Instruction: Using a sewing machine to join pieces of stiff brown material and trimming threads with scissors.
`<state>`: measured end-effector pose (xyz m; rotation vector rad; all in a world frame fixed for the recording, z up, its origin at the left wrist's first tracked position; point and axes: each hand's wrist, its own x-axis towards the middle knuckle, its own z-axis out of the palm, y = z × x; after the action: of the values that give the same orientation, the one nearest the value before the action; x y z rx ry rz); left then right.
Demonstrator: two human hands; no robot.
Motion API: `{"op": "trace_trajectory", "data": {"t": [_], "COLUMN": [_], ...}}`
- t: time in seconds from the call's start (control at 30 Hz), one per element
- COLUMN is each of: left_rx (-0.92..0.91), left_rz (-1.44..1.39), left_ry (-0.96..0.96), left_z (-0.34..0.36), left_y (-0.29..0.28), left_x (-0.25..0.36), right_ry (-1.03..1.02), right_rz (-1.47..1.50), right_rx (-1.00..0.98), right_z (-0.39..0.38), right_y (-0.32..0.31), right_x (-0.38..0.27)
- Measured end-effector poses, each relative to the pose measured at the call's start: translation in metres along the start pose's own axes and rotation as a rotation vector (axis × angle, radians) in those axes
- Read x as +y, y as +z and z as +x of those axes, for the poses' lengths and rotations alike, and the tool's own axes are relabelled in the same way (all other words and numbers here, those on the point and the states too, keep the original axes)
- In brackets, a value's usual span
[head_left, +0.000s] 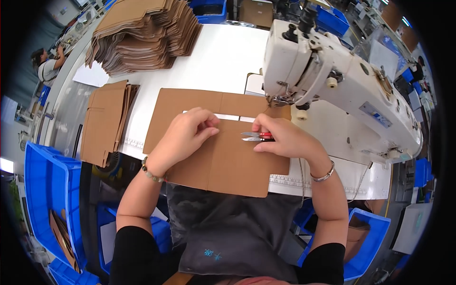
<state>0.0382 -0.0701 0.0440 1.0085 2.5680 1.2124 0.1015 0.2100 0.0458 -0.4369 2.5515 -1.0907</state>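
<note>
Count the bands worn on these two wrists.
2: a beaded bracelet on the wrist of the left hand, and a silver-coloured band on the wrist of the right hand, which holds thread snips.

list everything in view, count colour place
Table: one, white, centre
Panel: one, brown, on table
Snips: one, red and silver, over panel
Sewing machine: one, white, table's right
Tall stack: one, brown, table's far left
Short stack: one, brown, left of panel
Bins: several, blue, around table
Apron: one, dark grey, bottom centre
Co-worker: one, pale clothing, upper left
Bracelets: two, greenish and silver, wrists
Left hand: one, bare, over panel
Right hand: one, bare, holding snips
</note>
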Motion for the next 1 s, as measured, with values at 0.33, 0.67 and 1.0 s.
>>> {"op": "trace_trajectory", "data": {"t": [0.33,0.67,1.0], "left_rx": [-0.095,-0.078,-0.04], "left_rz": [0.296,-0.072,-0.417], "left_ry": [-0.026,-0.209,-0.226], "left_z": [0.005,-0.011,-0.019], "left_y": [0.019,-0.003,0.001], "left_x": [0.007,-0.008,-0.013], "right_ry": [-0.016,-0.105,-0.166], "right_rz": [0.03,-0.08,-0.137], "right_rx": [0.023,0.28,0.393], "right_z": [-0.006,0.007,0.019], "right_y": [0.005,0.043,0.072], "right_x": [-0.011,-0.025,-0.036]}}
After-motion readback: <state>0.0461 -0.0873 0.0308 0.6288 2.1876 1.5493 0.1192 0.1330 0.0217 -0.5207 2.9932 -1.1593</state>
